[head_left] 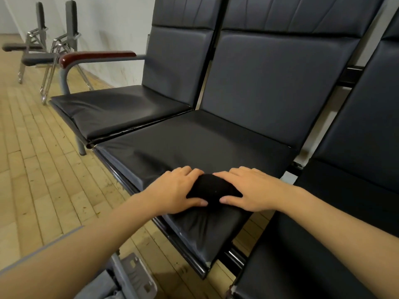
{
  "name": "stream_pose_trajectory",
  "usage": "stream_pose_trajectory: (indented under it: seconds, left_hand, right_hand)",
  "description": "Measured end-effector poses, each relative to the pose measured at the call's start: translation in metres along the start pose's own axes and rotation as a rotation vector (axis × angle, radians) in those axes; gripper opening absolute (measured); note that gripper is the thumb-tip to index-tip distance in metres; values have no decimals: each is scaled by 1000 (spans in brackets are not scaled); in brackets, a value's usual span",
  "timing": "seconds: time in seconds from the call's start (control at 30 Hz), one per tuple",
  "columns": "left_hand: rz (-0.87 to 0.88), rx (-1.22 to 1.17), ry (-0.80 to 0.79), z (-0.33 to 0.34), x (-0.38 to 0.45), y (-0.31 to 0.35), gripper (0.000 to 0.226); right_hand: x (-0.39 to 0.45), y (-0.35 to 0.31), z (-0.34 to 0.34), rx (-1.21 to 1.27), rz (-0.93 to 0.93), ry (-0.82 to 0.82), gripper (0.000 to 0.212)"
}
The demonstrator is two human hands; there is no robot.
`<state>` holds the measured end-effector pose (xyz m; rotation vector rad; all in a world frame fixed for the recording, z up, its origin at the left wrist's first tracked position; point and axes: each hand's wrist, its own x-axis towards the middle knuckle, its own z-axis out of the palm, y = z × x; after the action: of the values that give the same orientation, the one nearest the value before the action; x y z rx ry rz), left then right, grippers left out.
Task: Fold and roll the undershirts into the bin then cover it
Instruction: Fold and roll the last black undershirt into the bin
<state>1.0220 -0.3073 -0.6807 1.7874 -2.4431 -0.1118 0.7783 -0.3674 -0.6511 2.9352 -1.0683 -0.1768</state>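
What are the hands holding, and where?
Both hands, left hand and right hand, grip a rolled black undershirt by its two ends.

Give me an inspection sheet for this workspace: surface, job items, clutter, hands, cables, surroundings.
Surface: middle seat cushion of a row of dark padded seats; the vinyl is creased near the front edge.
Job items: black rolled undershirt lying on the cushion's front part; grey bin on the floor at lower left, only partly in view, contents hidden; lid not identified.
Clutter: nothing seen on the seats.
Hands: left hand and right hand both pressed on the roll, one at each end, fingers over the top and thumbs on the near side.
Cables: nothing seen.
Surroundings: wood-plank floor, pale wall, wooden armrest on the end seat, two folding chairs beyond.
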Motion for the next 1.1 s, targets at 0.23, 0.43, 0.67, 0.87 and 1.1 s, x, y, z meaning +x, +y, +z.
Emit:
stream_pose_trajectory:
  seconds: [0.23, 0.43, 0.67, 0.87, 1.1]
  left_hand:
    - [53, -50, -2, -30, -39, -31, 54]
    - [-56, -89, 12, -29, -142, -80, 51]
    - [-290, -89, -70, 6, -288, -122, 46]
    - [-422, -179, -177, 55, -383, -135, 40]
    - [-508, -156, -128, 128, -405, -145, 53]
  right_hand:
    - [0, -47, -12, 0, -32, -78, 71]
    - [3, -137, -28, 63, -203, -101, 81]
    - [29, -252, 8, 147, -475, -172, 94]
    - [47, -325, 66, 93, -586, -210, 82]
    - [77, -356, 110, -125, -657, -228, 54]
